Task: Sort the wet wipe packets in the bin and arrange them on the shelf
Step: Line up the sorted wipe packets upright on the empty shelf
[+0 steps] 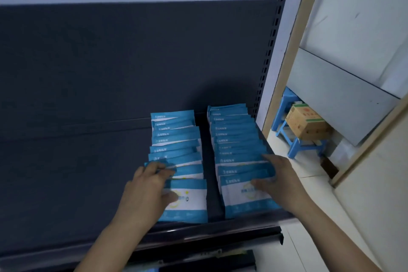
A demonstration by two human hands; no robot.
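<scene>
Two rows of wet wipe packets on a dark shelf.
The left hand pinches a left-row packet; the right hand grips several at the shelf's right edge.

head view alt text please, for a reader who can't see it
On a dark shelf, the left hand grips the front packets of the left row of blue wet wipe packets and the right hand those of the right row. Beyond the shelf's right end, a cardboard box sits on a blue stool.
</scene>
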